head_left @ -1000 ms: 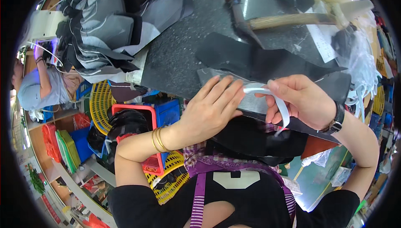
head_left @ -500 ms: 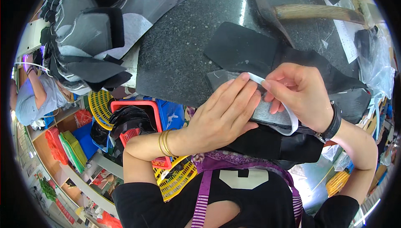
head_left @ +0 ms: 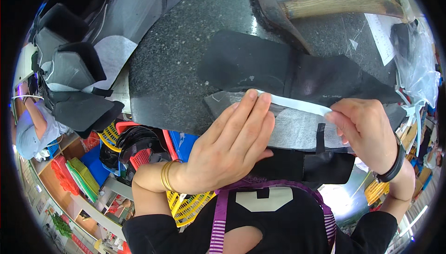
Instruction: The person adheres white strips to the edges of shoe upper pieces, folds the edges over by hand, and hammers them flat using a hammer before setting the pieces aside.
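Note:
A narrow white strip of tape [head_left: 297,105] runs straight along the top edge of a black piece with a grey fabric backing [head_left: 297,131]. My left hand [head_left: 227,140] lies flat, fingers stretched out, its fingertips pressing the strip's left end onto the piece. Between thumb and fingers, my right hand [head_left: 364,131] pinches the strip's other end and holds it taut. A short black tab [head_left: 320,138] sits on the grey backing near my right hand. Just beyond, a black sheet-like piece [head_left: 248,63] lies flat on the dark speckled worktop [head_left: 186,45].
A hammer with a wooden handle [head_left: 339,6] lies at the far side. Stacked black and grey pieces [head_left: 74,68] cover the left end. At right are a white paper [head_left: 382,40] and clear plastic bag [head_left: 416,63]. Baskets [head_left: 190,207] stand below; another person [head_left: 35,124] is at far left.
My right hand has moved right, drawing the looped strip out straight along the edge. My left hand has shifted slightly left and down, still pressing the strip. The whole view has shifted a little.

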{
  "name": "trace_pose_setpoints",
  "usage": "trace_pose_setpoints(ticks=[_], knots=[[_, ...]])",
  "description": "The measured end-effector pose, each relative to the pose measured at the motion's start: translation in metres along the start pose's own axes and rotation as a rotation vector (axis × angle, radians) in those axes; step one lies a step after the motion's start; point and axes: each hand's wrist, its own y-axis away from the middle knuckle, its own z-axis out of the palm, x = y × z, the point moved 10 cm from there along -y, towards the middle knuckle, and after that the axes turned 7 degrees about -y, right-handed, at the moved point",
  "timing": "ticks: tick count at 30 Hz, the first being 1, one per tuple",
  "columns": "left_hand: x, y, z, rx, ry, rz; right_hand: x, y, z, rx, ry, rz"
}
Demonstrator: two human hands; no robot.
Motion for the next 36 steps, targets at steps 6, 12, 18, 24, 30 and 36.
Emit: trace_pose_setpoints(ticks=[6,12,18,24,30,36], knots=[[0.002,-0.027,-0.012,-0.142,-0.063,-0.089,0.020,-0.020,0.007,-0.212,-0.127,0.228],[0.045,-0.042,0.000,0.026,-0.088,0.044,-0.008,-0.016,0.009,-0.145,0.094,-0.096],[0.042,-0.035,-0.003,-0.080,-0.137,0.273,0.017,0.043,0.005,-0.083,0.191,0.025],[0.051,-0.043,0.000,-0.059,-0.077,0.101,0.041,0.041,0.010,-0.022,-0.109,0.042],[0.072,-0.039,0.015,-0.198,-0.177,0.121,0.045,0.067,-0.012,0.109,0.182,0.126],[0.088,-0.047,0.017,-0.091,-0.192,0.098,0.057,0.078,-0.018,0.241,0.041,0.128]])
